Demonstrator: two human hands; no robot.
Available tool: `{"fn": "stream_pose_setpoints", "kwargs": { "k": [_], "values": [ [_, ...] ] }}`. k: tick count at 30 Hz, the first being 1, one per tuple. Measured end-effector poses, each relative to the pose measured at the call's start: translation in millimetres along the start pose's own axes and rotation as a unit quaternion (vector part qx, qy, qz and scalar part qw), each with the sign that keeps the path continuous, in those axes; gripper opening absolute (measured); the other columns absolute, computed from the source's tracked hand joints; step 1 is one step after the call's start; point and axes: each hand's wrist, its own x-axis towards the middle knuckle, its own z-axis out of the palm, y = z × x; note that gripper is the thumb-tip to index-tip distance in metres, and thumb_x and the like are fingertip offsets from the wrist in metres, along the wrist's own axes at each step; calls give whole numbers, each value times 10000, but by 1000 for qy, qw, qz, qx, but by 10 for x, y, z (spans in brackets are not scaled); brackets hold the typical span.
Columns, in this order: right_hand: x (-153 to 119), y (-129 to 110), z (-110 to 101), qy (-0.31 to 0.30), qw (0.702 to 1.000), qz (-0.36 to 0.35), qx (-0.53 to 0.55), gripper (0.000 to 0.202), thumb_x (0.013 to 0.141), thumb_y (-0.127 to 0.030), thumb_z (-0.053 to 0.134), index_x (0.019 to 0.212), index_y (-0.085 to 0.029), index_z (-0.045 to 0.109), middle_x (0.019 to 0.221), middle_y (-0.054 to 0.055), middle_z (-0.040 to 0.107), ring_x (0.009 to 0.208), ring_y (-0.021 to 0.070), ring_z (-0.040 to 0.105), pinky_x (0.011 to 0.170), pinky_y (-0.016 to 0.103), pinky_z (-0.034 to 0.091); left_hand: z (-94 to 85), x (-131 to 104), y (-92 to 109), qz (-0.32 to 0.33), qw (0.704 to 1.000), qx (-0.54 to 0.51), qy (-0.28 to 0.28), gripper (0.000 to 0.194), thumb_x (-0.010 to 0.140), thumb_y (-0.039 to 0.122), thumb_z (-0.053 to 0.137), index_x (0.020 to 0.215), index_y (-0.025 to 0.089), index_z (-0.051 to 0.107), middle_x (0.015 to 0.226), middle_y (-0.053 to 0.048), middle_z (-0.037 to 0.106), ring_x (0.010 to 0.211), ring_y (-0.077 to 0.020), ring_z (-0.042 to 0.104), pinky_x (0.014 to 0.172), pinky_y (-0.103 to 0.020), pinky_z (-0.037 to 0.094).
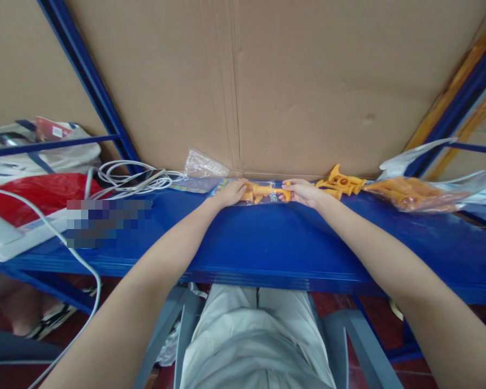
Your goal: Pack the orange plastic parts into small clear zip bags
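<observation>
At the back of the blue bench (263,243), an orange plastic toy piece (263,192) lies sideways between my two hands, over or inside a clear plastic bag (273,199); which of the two I cannot tell. My left hand (231,193) is closed around its left end, beside a colourful printed edge (220,186). The right end is pinched between the thumb and fingers of my right hand (302,192). Just right of that hand rest more loose orange plastic pieces (342,183).
A clear bag of orange parts (413,194) sits at the right. Flat clear packaging (204,165), a coiled white cable (133,175) and a red bag (44,194) are at the left. Cardboard (287,92) walls the back. Blue frame posts (85,75) stand on both sides.
</observation>
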Motion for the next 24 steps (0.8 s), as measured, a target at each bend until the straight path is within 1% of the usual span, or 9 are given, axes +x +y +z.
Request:
{"fn": "stream_pose_setpoints", "kwargs": {
  "k": [2, 4, 6, 8, 11, 14, 16, 21, 24],
  "values": [
    [10, 25, -1, -25, 1000, 3, 9, 228, 934, 15, 452, 833, -187, 479, 612, -5, 605, 489, 107, 614, 514, 203, 527, -30, -24, 43, -1, 1000, -10, -3, 506, 985, 309, 315, 1397, 141, 554, 1456, -90, 580, 1378, -224, 503, 1199, -377, 317],
    [20, 32, -19, -51, 998, -8, 35, 241, 940, 15, 445, 808, -180, 491, 630, 5, 614, 516, 101, 628, 546, 195, 541, -71, -53, 99, -8, 1000, -24, -2, 512, 1002, 348, 298, 1398, 156, 559, 1469, -90, 567, 1391, -247, 487, 1210, -436, 287],
    [27, 27, -39, -67, 996, -21, 59, 243, 940, 18, 451, 801, -172, 511, 646, 5, 619, 544, 93, 642, 574, 182, 547, -114, -80, 159, -9, 999, -42, 10, 513, 1016, 387, 281, 1385, 182, 575, 1458, -85, 578, 1389, -271, 486, 1215, -516, 237],
    [32, 22, -51, -72, 994, -33, 73, 238, 937, 19, 467, 798, -166, 524, 650, 3, 617, 552, 88, 644, 580, 172, 546, -149, -96, 214, 7, 998, -59, 34, 499, 1016, 402, 298, 1343, 190, 609, 1408, -87, 622, 1355, -280, 520, 1214, -554, 209],
    [37, 27, -56, -77, 993, -37, 77, 236, 943, 9, 471, 795, -168, 526, 650, 3, 615, 555, 88, 645, 589, 174, 552, -172, -85, 282, 33, 993, -79, 85, 432, 980, 367, 395, 1235, 159, 675, 1299, -107, 692, 1264, -267, 595, 1191, -494, 298],
    [52, 48, -56, -72, 995, -23, 70, 225, 956, 3, 447, 834, -173, 516, 658, 12, 627, 549, 91, 644, 578, 178, 555, -171, -47, 333, 33, 986, -102, 128, 318, 920, 292, 487, 1087, 161, 724, 1168, -91, 747, 1141, -241, 663, 1082, -397, 450],
    [71, 69, -57, -66, 995, -19, 70, 208, 947, 13, 459, 879, -176, 509, 674, 15, 640, 555, 97, 652, 571, 181, 559, -166, -26, 358, 28, 982, -118, 142, 249, 879, 242, 526, 1006, 178, 729, 1086, -63, 767, 1064, -222, 689, 1010, -358, 501],
    [90, 104, -68, -78, 994, -3, 71, 216, 908, 47, 511, 877, -167, 516, 701, 26, 652, 610, 112, 681, 574, 182, 572, -149, -26, 397, 16, 978, -139, 157, 172, 849, 157, 547, 930, 184, 696, 1053, -47, 769, 1050, -204, 692, 1005, -354, 498],
    [55, 84, -72, -103, 993, 18, 46, 195, 934, 18, 481, 876, -161, 533, 664, 22, 648, 544, 103, 647, 545, 194, 567, -145, -37, 408, 18, 976, -150, 159, 146, 865, 141, 535, 913, 187, 665, 1088, -50, 763, 1084, -206, 684, 1037, -386, 475]
  ]
}}
